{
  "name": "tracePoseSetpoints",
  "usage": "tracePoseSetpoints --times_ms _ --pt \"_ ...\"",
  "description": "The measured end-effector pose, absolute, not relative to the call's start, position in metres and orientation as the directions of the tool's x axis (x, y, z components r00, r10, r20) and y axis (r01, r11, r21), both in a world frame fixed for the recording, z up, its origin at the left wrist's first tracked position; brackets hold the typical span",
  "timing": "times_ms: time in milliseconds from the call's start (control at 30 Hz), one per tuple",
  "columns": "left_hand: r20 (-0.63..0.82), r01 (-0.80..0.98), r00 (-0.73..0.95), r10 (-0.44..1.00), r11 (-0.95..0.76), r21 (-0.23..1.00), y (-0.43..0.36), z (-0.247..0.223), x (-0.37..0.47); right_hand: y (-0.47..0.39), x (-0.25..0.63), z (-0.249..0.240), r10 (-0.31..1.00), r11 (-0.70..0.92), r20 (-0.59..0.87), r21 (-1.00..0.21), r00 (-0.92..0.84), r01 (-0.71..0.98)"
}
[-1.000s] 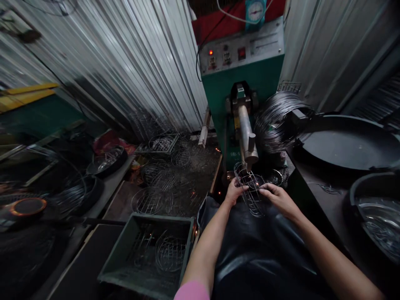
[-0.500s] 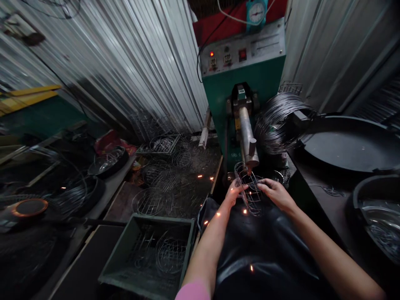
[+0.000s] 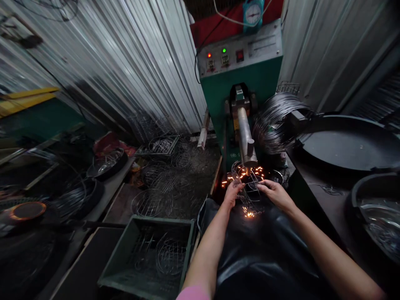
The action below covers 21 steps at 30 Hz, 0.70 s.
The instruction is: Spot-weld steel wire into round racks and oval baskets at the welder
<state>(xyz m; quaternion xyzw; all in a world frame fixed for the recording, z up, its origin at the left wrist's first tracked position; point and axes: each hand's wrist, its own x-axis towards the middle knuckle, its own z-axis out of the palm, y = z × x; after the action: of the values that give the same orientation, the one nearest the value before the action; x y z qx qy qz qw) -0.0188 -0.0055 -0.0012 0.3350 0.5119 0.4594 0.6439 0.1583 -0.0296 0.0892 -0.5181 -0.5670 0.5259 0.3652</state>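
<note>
Under the tip of a spot welder, a wire rack made of bent metal wires is held between my two hands. My left hand is closed on its left side, with the thumb along the wires. From the right, my right hand pinches the wires near the welding tip. Orange sparks spray around the tip and below the rack. A black apron covers my lap beneath. The exact contact between tip and wire is too small to make out.
A green crate with wire pieces stands at lower left. Wire racks lie on the floor beyond it. Right of the welder are a wire coil, a large black tray and a black tub.
A burst of sparks now sprays at the welding tip, where only a few scattered ones flew before. A green light has come on at the panel. Both hands keep their hold.
</note>
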Motion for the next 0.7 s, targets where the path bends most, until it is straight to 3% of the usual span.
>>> tracePoseSetpoints --times_ms 267,700 --pt "-0.320 -0.296 0.120 0.940 0.342 0.892 -0.018 -0.009 -0.022 -0.060 0.176 0.073 0.929 -0.237 -0.265 -0.962 -0.259 0.135" --pt "-0.313 -0.340 0.161 0.936 0.351 0.873 -0.011 -0.018 -0.020 -0.061 0.171 0.069 0.948 -0.153 -0.187 -0.977 -0.259 0.146"
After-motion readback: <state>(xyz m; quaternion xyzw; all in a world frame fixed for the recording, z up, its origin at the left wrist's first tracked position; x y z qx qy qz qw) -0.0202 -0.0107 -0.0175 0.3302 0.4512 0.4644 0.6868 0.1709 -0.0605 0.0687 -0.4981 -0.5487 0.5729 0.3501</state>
